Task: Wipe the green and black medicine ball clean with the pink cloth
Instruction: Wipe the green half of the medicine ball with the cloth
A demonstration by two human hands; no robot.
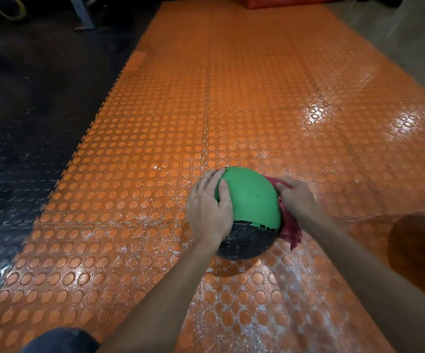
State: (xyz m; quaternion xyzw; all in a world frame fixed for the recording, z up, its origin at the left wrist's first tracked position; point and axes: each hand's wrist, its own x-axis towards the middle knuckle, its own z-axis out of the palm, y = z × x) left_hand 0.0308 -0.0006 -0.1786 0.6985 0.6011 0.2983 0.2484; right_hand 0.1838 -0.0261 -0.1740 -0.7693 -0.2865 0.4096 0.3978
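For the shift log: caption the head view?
Left hand steadies the green and black medicine ball on an orange mat; right hand holds the pink cloth against its side.

**One head-worn camera, tilted down**

The only view comes from the person's head, facing forward and down over the orange studded mat [257, 98]. It sits close: the left forearm [165, 296] and right forearm [359, 253] enter from 6 o'clock toward the medicine ball [250, 197]. Dark flooring [28, 123] lies at 9 o'clock.
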